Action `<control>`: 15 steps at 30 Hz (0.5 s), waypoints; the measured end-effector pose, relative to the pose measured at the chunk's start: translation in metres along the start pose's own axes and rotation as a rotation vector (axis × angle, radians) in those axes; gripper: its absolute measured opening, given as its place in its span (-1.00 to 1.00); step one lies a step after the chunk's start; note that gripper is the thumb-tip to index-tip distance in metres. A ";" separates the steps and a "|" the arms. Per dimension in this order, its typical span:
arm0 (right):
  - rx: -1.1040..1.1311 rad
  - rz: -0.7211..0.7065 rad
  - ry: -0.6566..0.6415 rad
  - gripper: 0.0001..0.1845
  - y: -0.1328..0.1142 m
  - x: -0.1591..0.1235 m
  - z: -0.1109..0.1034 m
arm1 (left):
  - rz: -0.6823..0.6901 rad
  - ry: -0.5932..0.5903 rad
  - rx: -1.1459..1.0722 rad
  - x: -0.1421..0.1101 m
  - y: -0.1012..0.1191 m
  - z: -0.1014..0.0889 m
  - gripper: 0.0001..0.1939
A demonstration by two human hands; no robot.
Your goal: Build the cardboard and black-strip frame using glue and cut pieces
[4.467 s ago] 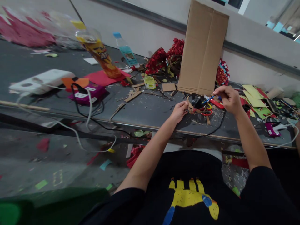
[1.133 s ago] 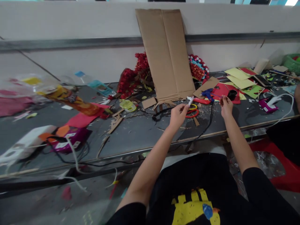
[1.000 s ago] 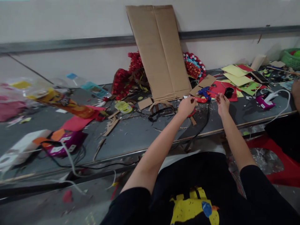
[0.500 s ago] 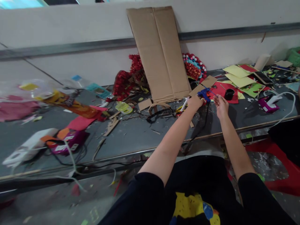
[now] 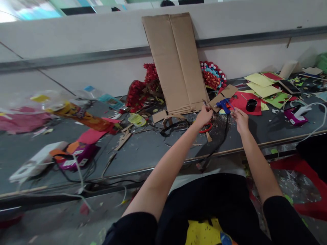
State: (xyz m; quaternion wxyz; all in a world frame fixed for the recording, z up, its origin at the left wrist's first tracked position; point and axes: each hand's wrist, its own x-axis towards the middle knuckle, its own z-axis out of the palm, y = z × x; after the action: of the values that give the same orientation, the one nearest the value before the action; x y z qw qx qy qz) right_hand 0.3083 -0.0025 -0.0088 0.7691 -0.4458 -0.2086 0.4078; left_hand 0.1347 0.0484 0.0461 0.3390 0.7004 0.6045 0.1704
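My left hand (image 5: 204, 116) is over the grey table (image 5: 153, 149), fingers pinched shut on a short thin stick whose tip pokes up above them. My right hand (image 5: 238, 118) is a little to the right, fingertips pinched on a thin rod that points toward the blue glue gun (image 5: 222, 104). The glue gun lies between the two hands, and its black cord (image 5: 221, 139) runs down over the table's front edge. A red ring (image 5: 206, 128) lies just below my left hand. A brown cardboard piece (image 5: 224, 93) lies behind the gun.
A tall cardboard sheet (image 5: 176, 61) leans on the wall, with red decorations (image 5: 139, 92) beside it. Red paper (image 5: 241, 100), a black cup (image 5: 251, 104) and yellow sheets (image 5: 260, 81) lie to the right. A snack tube (image 5: 81, 115), a purple box (image 5: 76, 154), cables and cardboard scraps lie to the left.
My left hand has drawn back left from the glue gun, and the white stick it held no longer shows. My right hand stays by the gun. The view has tilted slightly.
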 end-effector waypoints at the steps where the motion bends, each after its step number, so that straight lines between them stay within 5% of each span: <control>1: -0.009 0.004 -0.001 -0.83 0.000 0.000 0.000 | 0.022 0.026 0.059 -0.003 -0.001 -0.002 -0.62; 10: 0.038 0.041 0.016 -0.88 -0.005 -0.007 0.006 | 0.122 0.129 0.657 -0.029 0.001 -0.007 -0.53; 15: 0.084 0.058 0.052 -0.86 -0.009 -0.013 0.010 | 0.294 0.144 0.738 -0.003 0.029 -0.011 -0.60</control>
State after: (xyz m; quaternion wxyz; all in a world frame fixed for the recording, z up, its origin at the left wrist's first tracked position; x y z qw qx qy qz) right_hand 0.2982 -0.0102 0.0040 0.7801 -0.4294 -0.1580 0.4267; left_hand 0.1477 0.0474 0.0740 -0.0064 0.8402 0.5409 0.0375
